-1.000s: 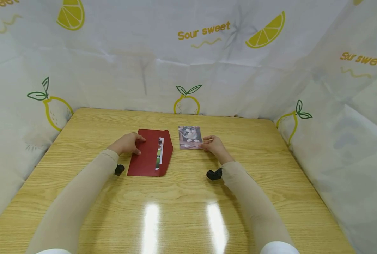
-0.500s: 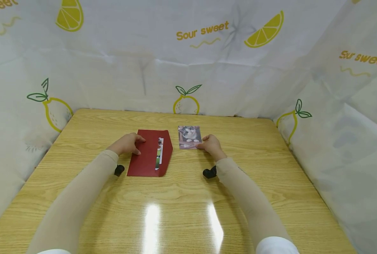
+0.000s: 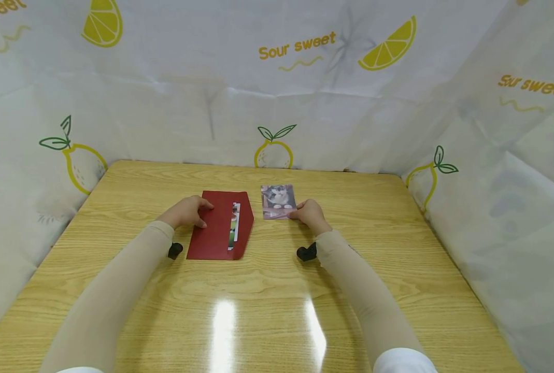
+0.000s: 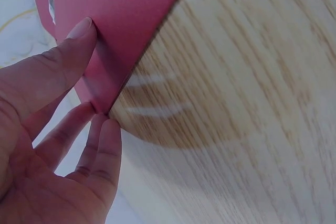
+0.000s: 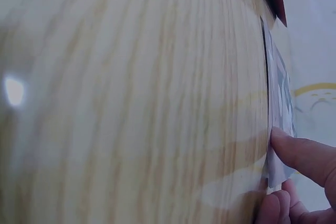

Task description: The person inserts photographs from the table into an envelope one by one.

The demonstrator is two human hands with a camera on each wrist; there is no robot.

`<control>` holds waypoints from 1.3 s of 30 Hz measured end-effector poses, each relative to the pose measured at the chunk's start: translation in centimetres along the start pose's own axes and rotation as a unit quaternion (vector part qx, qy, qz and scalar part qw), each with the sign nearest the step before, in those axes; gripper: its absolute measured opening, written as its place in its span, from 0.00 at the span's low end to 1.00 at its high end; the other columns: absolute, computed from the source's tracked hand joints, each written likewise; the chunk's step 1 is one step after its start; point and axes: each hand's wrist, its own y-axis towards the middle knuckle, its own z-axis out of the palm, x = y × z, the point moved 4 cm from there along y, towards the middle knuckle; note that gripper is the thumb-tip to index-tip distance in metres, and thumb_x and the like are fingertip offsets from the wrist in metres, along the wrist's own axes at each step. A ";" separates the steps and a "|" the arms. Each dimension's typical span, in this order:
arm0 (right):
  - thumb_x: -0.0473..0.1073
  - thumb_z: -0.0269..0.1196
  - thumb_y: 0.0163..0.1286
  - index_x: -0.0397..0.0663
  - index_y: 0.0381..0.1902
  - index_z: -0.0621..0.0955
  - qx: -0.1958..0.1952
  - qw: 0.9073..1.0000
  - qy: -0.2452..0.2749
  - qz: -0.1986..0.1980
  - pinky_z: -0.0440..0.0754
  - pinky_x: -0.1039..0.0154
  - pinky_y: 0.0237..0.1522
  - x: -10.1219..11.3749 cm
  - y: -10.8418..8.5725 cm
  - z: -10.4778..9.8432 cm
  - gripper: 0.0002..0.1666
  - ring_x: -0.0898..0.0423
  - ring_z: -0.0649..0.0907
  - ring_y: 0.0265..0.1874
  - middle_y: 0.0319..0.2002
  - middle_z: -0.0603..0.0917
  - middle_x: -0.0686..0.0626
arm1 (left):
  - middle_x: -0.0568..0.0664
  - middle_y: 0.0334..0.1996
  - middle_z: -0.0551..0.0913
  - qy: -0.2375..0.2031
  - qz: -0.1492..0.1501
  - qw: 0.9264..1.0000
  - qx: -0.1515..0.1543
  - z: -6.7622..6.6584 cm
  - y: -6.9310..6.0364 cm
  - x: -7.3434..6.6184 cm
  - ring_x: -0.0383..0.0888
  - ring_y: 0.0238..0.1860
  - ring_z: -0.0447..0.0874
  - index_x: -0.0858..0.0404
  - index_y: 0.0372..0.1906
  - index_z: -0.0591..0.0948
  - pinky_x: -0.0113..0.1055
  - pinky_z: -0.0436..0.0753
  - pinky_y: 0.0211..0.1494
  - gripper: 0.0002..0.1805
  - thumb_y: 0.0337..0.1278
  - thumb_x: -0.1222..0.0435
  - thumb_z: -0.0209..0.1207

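Observation:
A red envelope (image 3: 213,235) lies flat on the wooden table, its pointed flap unfolded to the right. Several colourful and white cards (image 3: 233,228) show at its opening. My left hand (image 3: 187,211) rests on the envelope's left part; in the left wrist view the thumb (image 4: 79,35) lies on the red paper and other fingers touch near its edge. To the right lies a cat photo (image 3: 277,199). My right hand (image 3: 310,213) pinches its lower right corner, thumb on top in the right wrist view, where the photo (image 5: 281,103) appears nearly edge-on.
The wooden table (image 3: 263,290) stands against a white cloth (image 3: 188,119) printed with lemons and lettering, which also covers both sides. Black camera mounts (image 3: 307,253) sit beneath both wrists. Two bright reflections lie on the tabletop's front part.
My right hand has moved slightly left and now pinches the photo's corner. The photo has shifted a touch left. The left hand and the envelope stay put.

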 end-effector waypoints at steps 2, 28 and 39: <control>0.43 0.72 0.58 0.39 0.48 0.79 0.001 1.000 0.001 0.003 0.76 0.70 0.29 0.1 0.0 0.0 0.23 0.61 0.75 0.26 0.49 0.80 0.43 | 0.66 0.65 0.70 -0.001 -0.001 1.000 0.000 0.0 0.0 0.0 0.62 0.66 0.66 0.70 0.65 0.72 0.52 0.72 0.67 0.30 0.56 0.71 0.65; 0.27 0.59 0.66 0.45 0.66 0.67 0.094 0.974 0.206 -0.027 0.79 0.71 0.25 -1.8 -1.0 -1.4 0.31 0.61 0.79 0.25 0.36 0.76 0.48 | 0.66 0.64 0.71 0.002 0.001 1.000 -0.004 0.0 0.1 0.3 0.61 0.66 0.66 0.70 0.64 0.73 0.51 0.72 0.66 0.30 0.54 0.71 0.66; 0.26 0.57 0.68 0.36 0.67 0.66 0.162 0.954 0.244 -0.058 0.84 0.70 0.35 -2.3 -2.6 -1.9 0.30 0.60 0.80 0.30 0.39 0.70 0.48 | 0.66 0.65 0.70 -0.003 0.006 1.000 -0.002 -0.1 -0.1 0.0 0.62 0.67 0.66 0.69 0.64 0.73 0.51 0.73 0.66 0.30 0.55 0.70 0.66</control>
